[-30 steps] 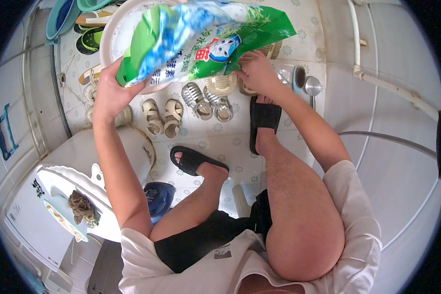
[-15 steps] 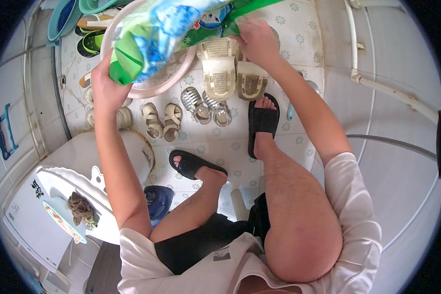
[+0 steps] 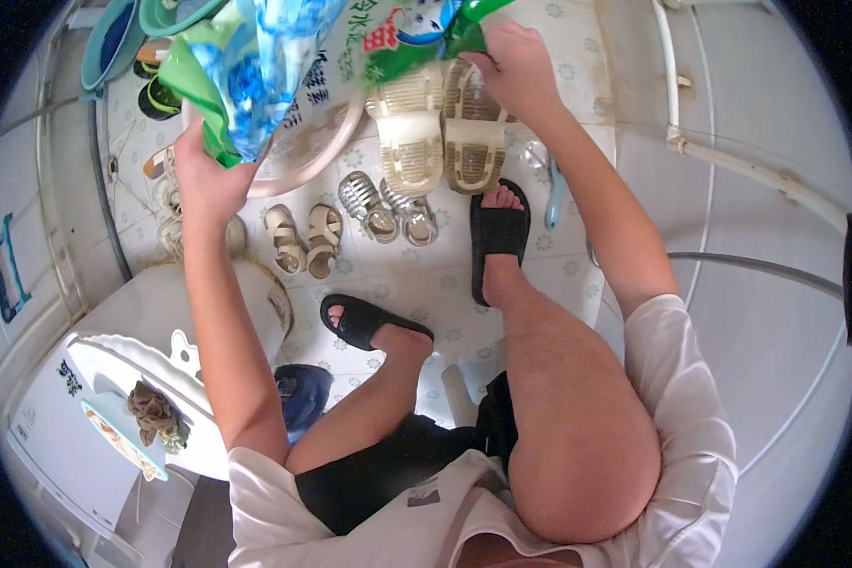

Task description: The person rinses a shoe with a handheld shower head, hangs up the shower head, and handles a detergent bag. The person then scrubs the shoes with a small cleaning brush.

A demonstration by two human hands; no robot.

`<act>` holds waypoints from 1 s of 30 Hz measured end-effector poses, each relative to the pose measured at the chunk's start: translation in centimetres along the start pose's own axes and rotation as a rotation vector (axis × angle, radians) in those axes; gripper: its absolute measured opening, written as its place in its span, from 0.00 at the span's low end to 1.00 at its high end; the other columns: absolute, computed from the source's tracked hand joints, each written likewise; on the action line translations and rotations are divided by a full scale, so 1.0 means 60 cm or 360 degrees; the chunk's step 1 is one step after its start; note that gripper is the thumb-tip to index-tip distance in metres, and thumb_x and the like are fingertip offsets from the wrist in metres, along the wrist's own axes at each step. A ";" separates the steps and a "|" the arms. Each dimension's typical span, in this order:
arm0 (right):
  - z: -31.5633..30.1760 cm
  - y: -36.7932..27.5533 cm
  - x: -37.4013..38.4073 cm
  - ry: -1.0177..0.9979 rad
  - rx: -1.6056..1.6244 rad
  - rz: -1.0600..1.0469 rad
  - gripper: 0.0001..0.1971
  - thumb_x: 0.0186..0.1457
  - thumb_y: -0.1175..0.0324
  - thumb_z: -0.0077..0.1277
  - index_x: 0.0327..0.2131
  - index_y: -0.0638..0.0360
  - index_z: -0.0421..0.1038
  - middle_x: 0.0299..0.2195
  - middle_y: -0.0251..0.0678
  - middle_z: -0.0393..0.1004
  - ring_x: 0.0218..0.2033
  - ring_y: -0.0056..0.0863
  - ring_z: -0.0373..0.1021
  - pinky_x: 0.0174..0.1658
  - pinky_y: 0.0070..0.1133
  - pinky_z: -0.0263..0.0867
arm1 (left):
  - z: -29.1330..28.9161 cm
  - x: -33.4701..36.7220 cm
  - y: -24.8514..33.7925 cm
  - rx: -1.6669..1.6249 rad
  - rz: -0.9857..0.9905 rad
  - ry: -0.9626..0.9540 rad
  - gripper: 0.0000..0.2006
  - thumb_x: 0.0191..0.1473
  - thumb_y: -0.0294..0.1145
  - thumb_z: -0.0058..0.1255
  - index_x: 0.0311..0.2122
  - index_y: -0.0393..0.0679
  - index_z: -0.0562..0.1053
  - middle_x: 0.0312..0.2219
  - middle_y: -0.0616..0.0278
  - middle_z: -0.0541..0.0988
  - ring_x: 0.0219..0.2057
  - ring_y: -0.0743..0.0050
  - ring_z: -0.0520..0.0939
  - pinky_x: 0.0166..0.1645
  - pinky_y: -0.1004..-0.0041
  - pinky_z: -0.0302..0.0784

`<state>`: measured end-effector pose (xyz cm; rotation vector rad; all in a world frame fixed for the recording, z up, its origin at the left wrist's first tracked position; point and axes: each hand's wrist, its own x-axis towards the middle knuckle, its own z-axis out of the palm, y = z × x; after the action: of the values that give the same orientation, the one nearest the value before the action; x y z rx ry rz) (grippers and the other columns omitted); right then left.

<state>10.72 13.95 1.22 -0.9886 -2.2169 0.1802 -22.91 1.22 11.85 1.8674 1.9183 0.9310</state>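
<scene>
A crinkled plastic bag (image 3: 346, 52), printed in green, blue and white, stretches between my two hands at the top of the view. My left hand (image 3: 210, 180) is closed on its lower left corner. At the opposite side my right hand (image 3: 521, 76) pinches the green edge between thumb and fingers. Under the bag stands a pale pink basin (image 3: 336, 156), mostly covered by it; what lies inside is hard to make out. A pair of beige slippers (image 3: 412, 151) sits to the right of the basin, just below and left of my right hand.
Silver sandals (image 3: 369, 204) and beige sandals (image 3: 293, 237) stand between the basin and my feet in black slides (image 3: 500, 227). A blue-handled brush (image 3: 554, 194) lies at right. Teal basins (image 3: 114, 43) are at upper left; a white toilet (image 3: 199, 293) is by my left arm.
The bag has shifted left and slightly up, and more of its printed face shows. Both hands keep their hold. The blue-handled brush now shows more fully beside my right forearm.
</scene>
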 end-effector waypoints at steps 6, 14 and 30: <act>-0.085 0.035 -0.051 -0.0114 -0.0186 0.0245 0.09 0.45 0.66 0.63 0.24 0.58 0.73 0.23 0.36 0.73 0.32 0.39 0.70 0.37 0.33 0.61 | 0.066 0.016 0.059 -0.0203 0.0116 -0.0240 0.19 0.42 0.27 0.64 0.43 0.39 0.77 0.33 0.56 0.84 0.34 0.69 0.84 0.43 0.72 0.77; -0.085 0.072 -0.079 -0.0169 -0.0296 0.0326 0.11 0.46 0.66 0.63 0.20 0.58 0.71 0.22 0.36 0.73 0.30 0.40 0.69 0.34 0.34 0.60 | 0.102 0.034 0.066 -0.0239 0.0031 -0.0343 0.20 0.44 0.29 0.65 0.46 0.40 0.77 0.33 0.57 0.84 0.34 0.71 0.84 0.42 0.73 0.77; -0.249 0.013 0.052 0.0590 0.1306 0.1098 0.06 0.57 0.77 0.55 0.38 0.66 0.77 0.30 0.28 0.78 0.30 0.14 0.70 0.35 0.14 0.66 | 0.269 -0.021 0.096 -0.2449 -0.1616 -0.0622 0.19 0.60 0.40 0.50 0.55 0.48 0.68 0.49 0.63 0.77 0.47 0.65 0.79 0.49 0.60 0.75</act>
<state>19.34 14.53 13.80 -1.1237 -1.1943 1.0266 -8.22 3.45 3.27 0.0971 0.9464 0.9894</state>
